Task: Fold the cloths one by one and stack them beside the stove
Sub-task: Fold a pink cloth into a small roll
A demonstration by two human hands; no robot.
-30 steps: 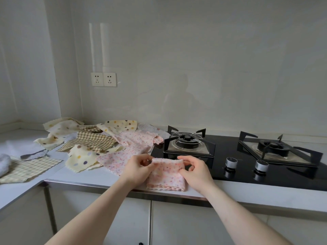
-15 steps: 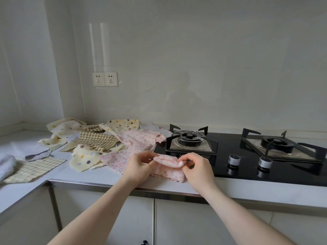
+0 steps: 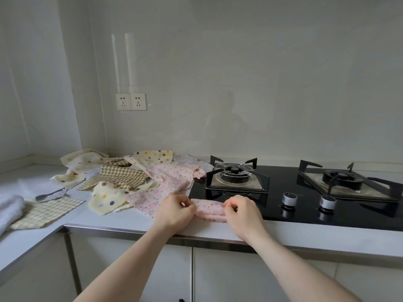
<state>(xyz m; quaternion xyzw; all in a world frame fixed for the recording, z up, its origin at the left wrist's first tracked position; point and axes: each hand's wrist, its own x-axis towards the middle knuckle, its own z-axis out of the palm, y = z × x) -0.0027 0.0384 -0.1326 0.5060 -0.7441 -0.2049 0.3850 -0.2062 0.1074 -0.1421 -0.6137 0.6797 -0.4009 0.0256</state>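
Both hands, left point(image 3: 174, 211) and right point(image 3: 243, 212), pinch the ends of the pink cloth point(image 3: 209, 210) at the counter edge by the stove point(image 3: 305, 205), likely flattening its fold.

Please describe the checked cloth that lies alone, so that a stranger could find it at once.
Start at the black stove and go left along the counter, past the heap of cloths, round the corner. There a beige checked cloth lies flat and unfolded, beside a white towel; the other checked cloths are tangled in the heap.
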